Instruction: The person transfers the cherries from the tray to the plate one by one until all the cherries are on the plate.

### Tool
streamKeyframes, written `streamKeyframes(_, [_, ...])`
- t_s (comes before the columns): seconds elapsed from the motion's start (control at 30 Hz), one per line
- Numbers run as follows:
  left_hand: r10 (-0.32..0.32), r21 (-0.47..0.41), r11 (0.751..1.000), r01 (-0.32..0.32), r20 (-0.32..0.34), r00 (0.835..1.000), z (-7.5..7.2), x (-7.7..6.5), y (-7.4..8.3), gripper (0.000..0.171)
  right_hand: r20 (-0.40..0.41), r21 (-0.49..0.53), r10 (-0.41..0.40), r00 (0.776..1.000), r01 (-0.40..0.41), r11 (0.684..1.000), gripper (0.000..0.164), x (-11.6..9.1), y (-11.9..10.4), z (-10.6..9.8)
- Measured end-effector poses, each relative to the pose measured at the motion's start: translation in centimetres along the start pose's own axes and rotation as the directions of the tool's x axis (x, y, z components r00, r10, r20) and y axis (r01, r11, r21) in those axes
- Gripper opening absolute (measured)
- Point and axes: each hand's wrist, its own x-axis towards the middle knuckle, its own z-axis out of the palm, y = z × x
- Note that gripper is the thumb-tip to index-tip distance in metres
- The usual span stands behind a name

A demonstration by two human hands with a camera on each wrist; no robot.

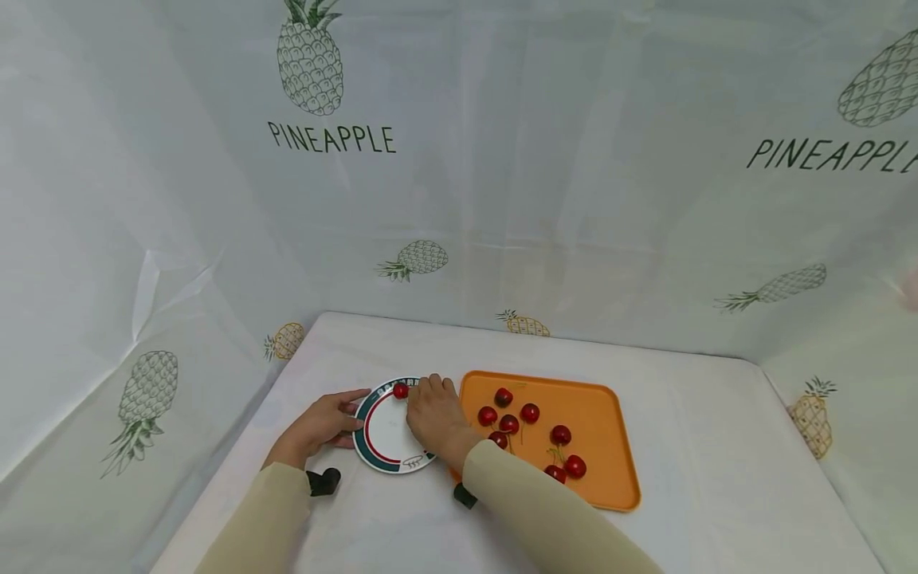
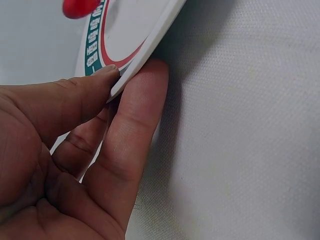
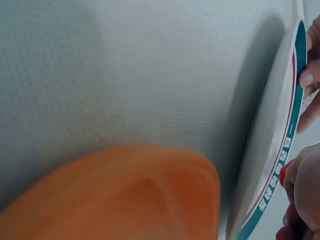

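A round white plate (image 1: 387, 434) with a green rim band and red ring is at the table's left part. My left hand (image 1: 323, 424) pinches its left edge, thumb (image 2: 95, 90) on top and fingers beneath. A red cherry (image 1: 401, 391) is at the plate's far rim; in the left wrist view the cherry (image 2: 80, 6) shows at the top. Over the plate's right side, my right hand (image 1: 439, 414) has curled fingers and pinches the cherry at its stem side. In the right wrist view those fingers (image 3: 306, 182) partly hide the red fruit (image 3: 285, 171).
Right of the plate lies an orange tray (image 1: 598, 399) with several red cherries (image 1: 509, 424), some with stems. My right forearm crosses its near left corner. A white cloth with pineapple prints covers the table and hangs behind it.
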Motion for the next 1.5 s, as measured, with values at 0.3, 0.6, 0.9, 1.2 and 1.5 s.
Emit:
streamKeyframes(0.3, [-0.005, 0.005, 1.000, 0.005, -0.011, 1.000, 0.0, 0.1, -0.1, 0.068, 0.023, -0.016, 0.006, 1.000, -0.006, 1.000, 0.051, 0.3, -0.4, 0.4])
streamKeyframes(0.6, [0.002, -0.021, 1.000, -0.002, 0.007, 1.000, 0.2, -0.1, 0.0, 0.067, 0.046, -0.036, 0.007, 0.999, -0.005, 0.999, 0.050, 0.5, -0.6, 0.6])
streamKeyframes(0.9, [-0.004, -0.012, 1.000, 0.004, -0.006, 1.000, 0.1, -0.1, 0.0, 0.067, 0.045, -0.011, 0.001, 0.999, 0.000, 1.000, 0.045, 0.4, -0.4, 0.3])
streamKeyframes(1.2, [-0.020, -0.004, 1.000, 0.020, -0.002, 1.000, 0.1, -0.1, 0.2, 0.067, -0.057, 0.189, 0.087, 0.995, -0.075, 0.979, 0.038, -1.6, 1.2, -0.9])
streamKeyframes(1.5, [-0.017, 0.002, 1.000, 0.017, -0.005, 1.000, 0.1, -0.1, 0.0, 0.068, -0.153, 0.300, 0.160, 0.975, -0.109, 0.948, 0.040, -5.6, 4.7, -1.3])
